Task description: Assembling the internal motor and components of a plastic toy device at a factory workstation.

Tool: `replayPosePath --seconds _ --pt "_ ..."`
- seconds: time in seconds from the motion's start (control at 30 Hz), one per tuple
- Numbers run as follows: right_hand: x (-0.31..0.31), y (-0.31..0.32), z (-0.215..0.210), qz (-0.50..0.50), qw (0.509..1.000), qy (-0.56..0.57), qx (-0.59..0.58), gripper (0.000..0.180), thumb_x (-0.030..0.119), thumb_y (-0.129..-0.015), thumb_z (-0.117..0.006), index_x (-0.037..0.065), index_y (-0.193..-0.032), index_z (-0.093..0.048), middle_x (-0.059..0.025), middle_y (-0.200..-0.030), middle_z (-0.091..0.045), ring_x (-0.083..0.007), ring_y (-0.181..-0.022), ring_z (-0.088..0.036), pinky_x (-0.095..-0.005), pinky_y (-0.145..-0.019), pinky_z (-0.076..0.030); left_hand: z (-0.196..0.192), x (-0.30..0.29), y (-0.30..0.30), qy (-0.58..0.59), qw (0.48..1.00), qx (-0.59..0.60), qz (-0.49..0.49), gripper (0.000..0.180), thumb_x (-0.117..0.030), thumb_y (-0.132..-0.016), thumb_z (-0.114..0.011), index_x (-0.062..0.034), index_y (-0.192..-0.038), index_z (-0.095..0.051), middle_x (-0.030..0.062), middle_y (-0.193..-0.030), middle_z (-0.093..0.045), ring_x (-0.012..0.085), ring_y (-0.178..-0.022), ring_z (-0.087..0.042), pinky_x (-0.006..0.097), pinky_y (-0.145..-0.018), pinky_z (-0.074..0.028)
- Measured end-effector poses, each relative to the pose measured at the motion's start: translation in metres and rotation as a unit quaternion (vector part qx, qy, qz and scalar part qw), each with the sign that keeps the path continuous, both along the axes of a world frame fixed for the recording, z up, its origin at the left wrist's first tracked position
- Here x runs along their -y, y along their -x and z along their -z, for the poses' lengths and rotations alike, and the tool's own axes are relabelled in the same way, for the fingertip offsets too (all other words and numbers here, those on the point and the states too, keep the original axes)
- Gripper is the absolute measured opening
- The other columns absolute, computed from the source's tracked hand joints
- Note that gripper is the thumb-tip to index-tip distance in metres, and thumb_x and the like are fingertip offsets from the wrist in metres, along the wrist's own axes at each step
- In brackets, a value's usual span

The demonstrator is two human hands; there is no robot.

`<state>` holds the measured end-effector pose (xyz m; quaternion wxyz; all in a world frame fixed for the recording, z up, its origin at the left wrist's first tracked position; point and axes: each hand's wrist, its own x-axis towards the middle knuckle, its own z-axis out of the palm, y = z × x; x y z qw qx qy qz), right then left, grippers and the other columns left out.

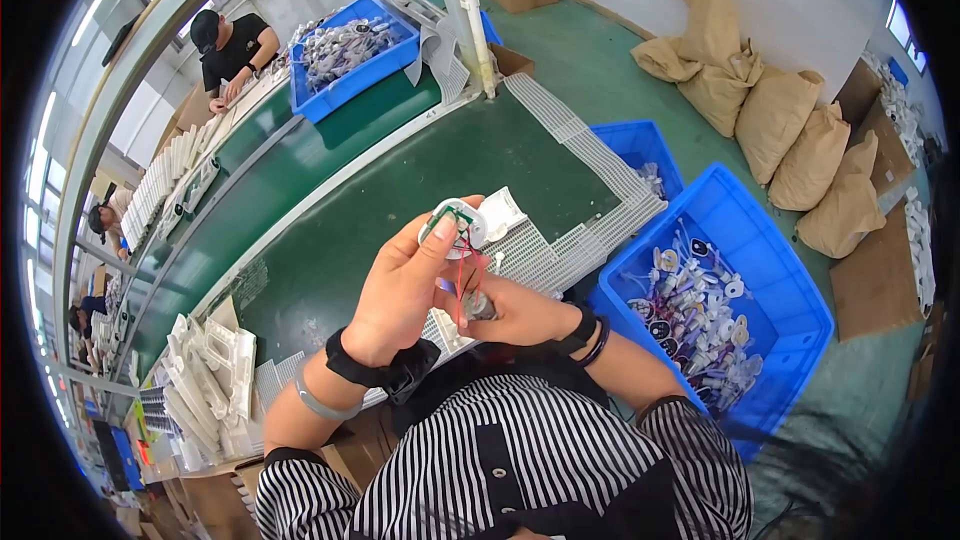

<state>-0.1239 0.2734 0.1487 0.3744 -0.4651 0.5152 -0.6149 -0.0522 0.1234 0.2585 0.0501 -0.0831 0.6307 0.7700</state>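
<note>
My left hand (405, 275) is closed on a round white plastic part with a green circuit board (462, 226), its thumb pressed on the board. Red wires (463, 280) hang from it down to a small grey metal motor (480, 306), which lies in my right hand (525, 312), its fingers curled around. The right fingertips are partly hidden behind the left hand. Just beyond the hands, a white plastic housing piece (502, 212) rests on the green table (370, 210). Another white shell piece (450, 330) shows close to my body, under the hands.
To my right stands a blue bin (790, 270) of small purple, white and black parts. White housings (205, 375) are piled at the table's left. Another blue bin (350, 80) sits on the conveyor (250, 190), near a co-worker (235, 55). Tan sacks (785, 125) line the wall.
</note>
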Motion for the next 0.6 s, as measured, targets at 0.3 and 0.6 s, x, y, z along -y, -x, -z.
replayPosePath --seconds 0.3,0.6 --pt "-0.030 0.030 -0.010 0.064 0.964 -0.016 -0.259 0.066 0.012 -0.086 -0.063 -0.003 -0.145 -0.039 -0.0254 -0.113 -0.064 -0.0331 -0.101 -0.068 -0.0393 -0.088 -0.053 0.035 0.024 -0.002 0.317 0.916 -0.236 -0.071 0.034 -0.024 -0.106 -0.055 -0.0060 -0.134 -0.064 0.0098 -0.121 -0.058 0.0142 -0.092 -0.065 0.030 -0.095 -0.050" --pt "-0.037 0.036 -0.066 -0.001 0.917 -0.336 -0.214 0.056 0.012 -0.084 -0.057 -0.001 -0.136 -0.040 -0.0136 -0.068 -0.068 -0.0221 -0.050 -0.067 -0.0336 -0.047 -0.053 0.051 0.024 -0.004 0.155 0.961 -0.215 -0.078 0.037 -0.025 -0.108 -0.053 -0.0019 -0.136 -0.061 0.0077 -0.120 -0.064 0.0145 -0.091 -0.066 0.028 -0.085 -0.053"
